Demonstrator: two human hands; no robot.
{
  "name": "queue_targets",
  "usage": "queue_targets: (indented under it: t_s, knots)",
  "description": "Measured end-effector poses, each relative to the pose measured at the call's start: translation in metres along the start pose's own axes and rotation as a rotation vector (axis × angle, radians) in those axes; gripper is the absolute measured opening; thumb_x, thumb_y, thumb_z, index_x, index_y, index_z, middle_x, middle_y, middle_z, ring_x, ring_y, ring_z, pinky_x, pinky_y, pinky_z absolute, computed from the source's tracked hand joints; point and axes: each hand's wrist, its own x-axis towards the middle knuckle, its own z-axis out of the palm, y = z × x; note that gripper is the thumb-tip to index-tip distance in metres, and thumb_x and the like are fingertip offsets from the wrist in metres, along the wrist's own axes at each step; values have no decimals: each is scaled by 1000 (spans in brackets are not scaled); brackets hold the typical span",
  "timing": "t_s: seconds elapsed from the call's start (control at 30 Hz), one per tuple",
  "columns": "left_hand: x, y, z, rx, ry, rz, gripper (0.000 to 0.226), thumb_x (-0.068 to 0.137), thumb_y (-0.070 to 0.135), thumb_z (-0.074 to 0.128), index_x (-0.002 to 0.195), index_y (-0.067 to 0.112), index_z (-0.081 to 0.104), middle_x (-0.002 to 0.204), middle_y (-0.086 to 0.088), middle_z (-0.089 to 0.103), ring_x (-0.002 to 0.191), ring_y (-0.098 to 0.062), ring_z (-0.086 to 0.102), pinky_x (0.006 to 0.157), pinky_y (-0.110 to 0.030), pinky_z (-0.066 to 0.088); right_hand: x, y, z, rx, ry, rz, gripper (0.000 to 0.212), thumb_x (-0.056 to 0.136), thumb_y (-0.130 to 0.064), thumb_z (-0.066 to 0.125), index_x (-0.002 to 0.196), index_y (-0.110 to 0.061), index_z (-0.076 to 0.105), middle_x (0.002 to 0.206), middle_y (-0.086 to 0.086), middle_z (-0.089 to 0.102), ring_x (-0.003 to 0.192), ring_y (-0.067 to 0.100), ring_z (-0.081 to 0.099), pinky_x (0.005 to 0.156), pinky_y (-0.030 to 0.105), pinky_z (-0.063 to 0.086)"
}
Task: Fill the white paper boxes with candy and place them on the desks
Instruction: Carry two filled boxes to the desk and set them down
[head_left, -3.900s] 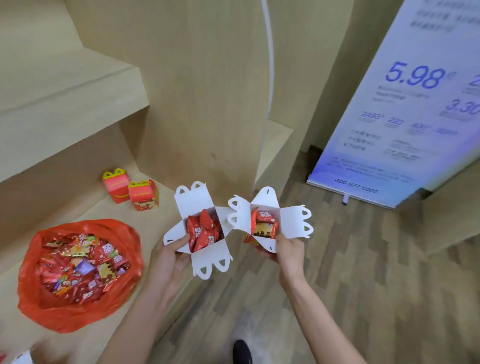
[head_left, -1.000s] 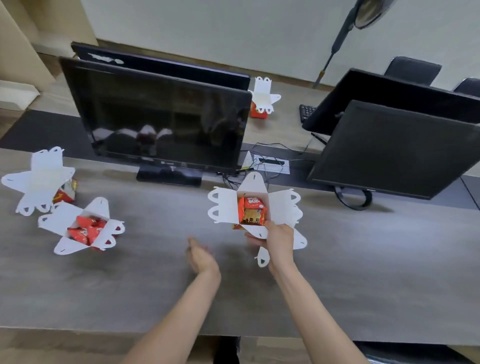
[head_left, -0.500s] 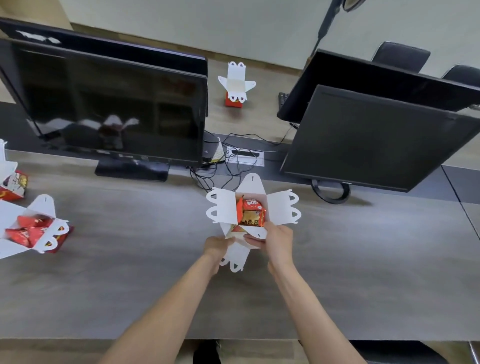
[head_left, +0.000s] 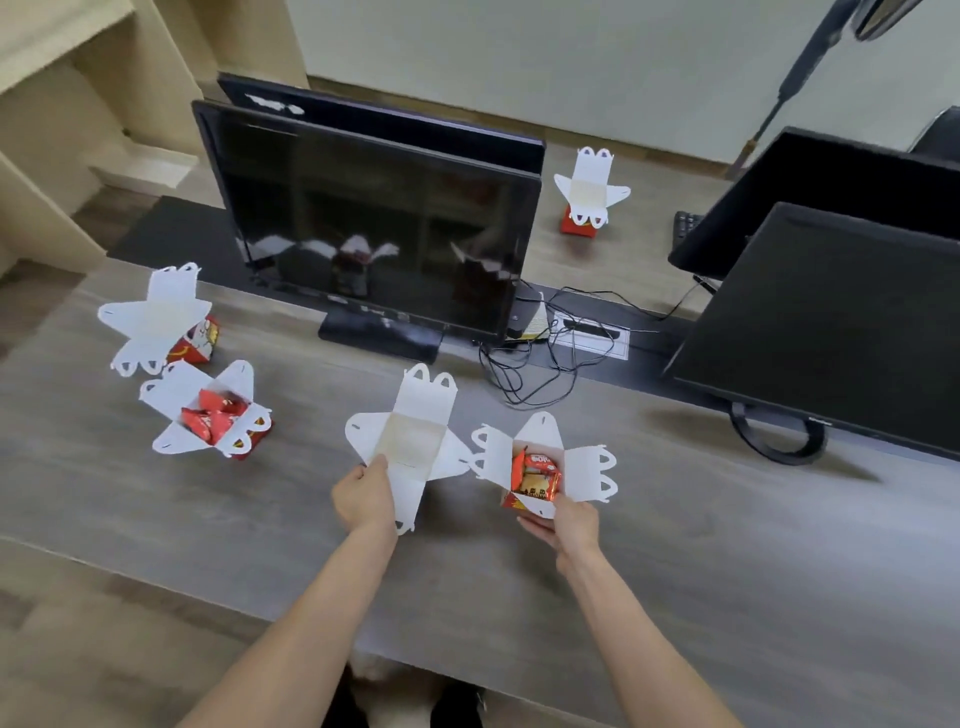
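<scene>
White boxes (head_left: 410, 441) gripped in both hands (head_left: 363, 499), monitor (head_left: 374, 223) and cables (head_left: 540, 364) behind.

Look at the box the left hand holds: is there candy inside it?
No: the box at the left hand shows only a bare white floor.

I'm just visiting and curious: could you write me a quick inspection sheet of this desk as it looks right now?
Surface: grey wood-grain desk, bare in the near part.
Job's things: five white boxes with flaps spread. Right box holds candy; left box looks empty. Far-left box empty, the one below it holds red candy. Back box sits behind the monitors.
Clutter: nothing seen.
Hands: left hand grips the left box's flap; right hand holds the right box from below.
Cables: black tangle by the middle monitor.
Surroundings: right monitors, keyboard, wooden shelving.
</scene>
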Motion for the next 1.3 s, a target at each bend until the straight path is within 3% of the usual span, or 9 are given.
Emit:
queue_targets:
  t_s: [0.17, 0.3, 0.47, 0.63, 0.73, 0.83, 1.07, 1.2, 1.3]
  knots:
    - [17, -12, -19, -5, 72, -22, 28, 74, 12, 62, 57, 9, 41, 69, -11, 38, 69, -21, 32, 64, -33, 29, -2, 6, 0, -28, -50, 52, 29, 100, -14, 49, 123, -5, 63, 97, 14, 76, 78, 32, 76, 56, 37, 62]
    - [14, -7, -20, -68, 63, -26, 21, 74, 17, 61, 64, 8, 45, 70, -10, 40, 67, -21, 35, 64, -33, 31, -21, 3, -1, -168, -15, 120, 56, 99, -48, 48, 131, -3, 52, 102, 28, 67, 80, 45, 73, 57, 41, 62]
    - [11, 37, -31, -140, 81, 45, 26, 73, 22, 61, 57, 12, 43, 59, -5, 37, 59, -21, 30, 56, -29, 29, -84, 17, 31, -478, -182, 248, 87, 77, -84, 48, 143, -29, 35, 99, 32, 65, 66, 48, 73, 51, 45, 60]
    - [32, 104, -82, -207, 112, 212, 41, 72, 18, 59, 37, 18, 38, 36, 7, 31, 51, -18, 24, 50, -28, 24, -119, 34, 120, -709, -365, 206, 74, 91, -66, 49, 128, -2, 47, 76, 22, 66, 55, 35, 70, 49, 40, 59]
    - [64, 139, -137, -302, 188, 258, 28, 70, 22, 61, 50, 24, 42, 52, 11, 43, 55, -19, 35, 52, -27, 32, -140, 37, 187, -722, -413, 136, 49, 98, -48, 53, 110, -1, 50, 68, 17, 58, 53, 30, 61, 54, 41, 55]
    - [108, 166, -188, -393, 225, 212, 20, 73, 28, 62, 68, 20, 44, 71, 4, 52, 60, -18, 44, 55, -28, 37, -159, 43, 245, -729, -475, 21, 39, 101, -38, 53, 108, 0, 53, 67, 16, 56, 49, 27, 58, 48, 37, 54]
    - [189, 204, -232, -404, 109, 113, 21, 79, 19, 62, 65, 11, 49, 66, -2, 55, 61, -23, 49, 51, -25, 37, -180, 63, 344, -768, -510, -174, 31, 100, -30, 56, 107, 0, 60, 73, 14, 64, 50, 28, 63, 57, 42, 59]
    - [227, 218, -238, -410, 36, -12, 18, 71, 16, 70, 68, 12, 52, 69, -3, 61, 63, -24, 57, 55, -26, 48, -168, 62, 386, -906, -302, -428, 29, 95, -31, 59, 110, -7, 65, 107, 11, 70, 88, 27, 68, 83, 45, 58]
    - [256, 227, -238, -391, 26, -80, 20, 63, 18, 74, 71, 11, 57, 74, -5, 66, 72, -28, 63, 69, -37, 54, -149, 53, 408, -1092, -159, -554, 48, 92, -36, 61, 133, -11, 54, 132, 11, 57, 126, 27, 51, 101, 39, 46]
